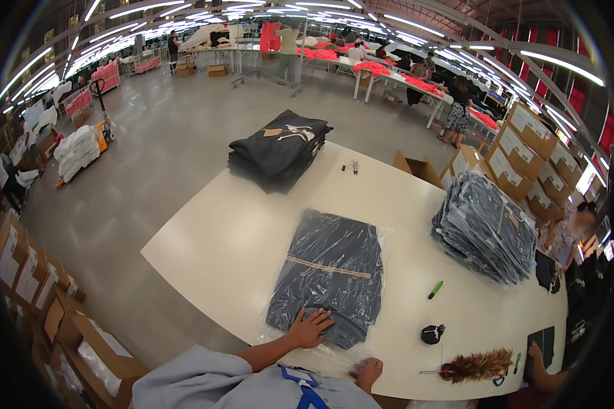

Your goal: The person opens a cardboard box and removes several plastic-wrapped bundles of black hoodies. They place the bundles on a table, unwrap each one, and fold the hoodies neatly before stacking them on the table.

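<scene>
A folded dark garment in a clear plastic bag (332, 271) lies flat on the white table before me, with a pale cord across its middle. My left hand (308, 328) rests palm down with spread fingers on the bag's near end. To its right, at the table's near edge, my right hand (368, 375) is curled on the loose clear film at the bag's mouth. Its fingertips are partly hidden.
Unbagged dark garments (281, 148) are stacked at the far corner, bagged ones (483, 225) at the right. A green marker (435, 290), a black round object (432, 334) and a feather duster (478, 366) lie rightward. Another person's hand (536, 351) touches dark cloth. Cartons (97, 347) stand left.
</scene>
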{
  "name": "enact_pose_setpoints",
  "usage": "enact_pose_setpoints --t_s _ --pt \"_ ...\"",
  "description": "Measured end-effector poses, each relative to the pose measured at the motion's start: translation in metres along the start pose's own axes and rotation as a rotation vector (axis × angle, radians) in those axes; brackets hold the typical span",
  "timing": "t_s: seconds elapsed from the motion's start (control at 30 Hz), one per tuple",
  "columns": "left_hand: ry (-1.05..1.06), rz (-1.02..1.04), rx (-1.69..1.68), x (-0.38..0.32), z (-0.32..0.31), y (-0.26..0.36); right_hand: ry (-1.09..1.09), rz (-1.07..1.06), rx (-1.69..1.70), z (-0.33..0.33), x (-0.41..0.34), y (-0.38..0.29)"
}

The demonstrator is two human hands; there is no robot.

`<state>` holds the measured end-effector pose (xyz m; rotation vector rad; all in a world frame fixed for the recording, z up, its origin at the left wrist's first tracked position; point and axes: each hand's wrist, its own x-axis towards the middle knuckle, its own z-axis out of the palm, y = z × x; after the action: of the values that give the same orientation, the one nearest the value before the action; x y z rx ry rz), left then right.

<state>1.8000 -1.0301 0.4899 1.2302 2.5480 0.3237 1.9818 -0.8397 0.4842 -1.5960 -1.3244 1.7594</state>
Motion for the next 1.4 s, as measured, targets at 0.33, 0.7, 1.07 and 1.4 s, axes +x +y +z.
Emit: enact_pose_setpoints --t_s 0.33,0.7,1.07,1.4 --pt "0.009 -0.029 -0.027 0.012 0.003 0.004 0.095 0.172 0.299 -0.046 0.056 0.012" --pt "-0.235 -0.217 -0.318 0.062 -0.040 0.022 0.215 -0.506 0.027 -0.036 -0.008 -0.034" --pt "0.167 -0.264 -0.467 0.083 -0.067 -0.025 -0.768 0.404 0.135 0.065 0.067 0.058" --pt "0.401 -0.723 -0.556 0.043 -0.047 -0.102 -0.519 0.265 0.074 0.084 0.107 0.055"
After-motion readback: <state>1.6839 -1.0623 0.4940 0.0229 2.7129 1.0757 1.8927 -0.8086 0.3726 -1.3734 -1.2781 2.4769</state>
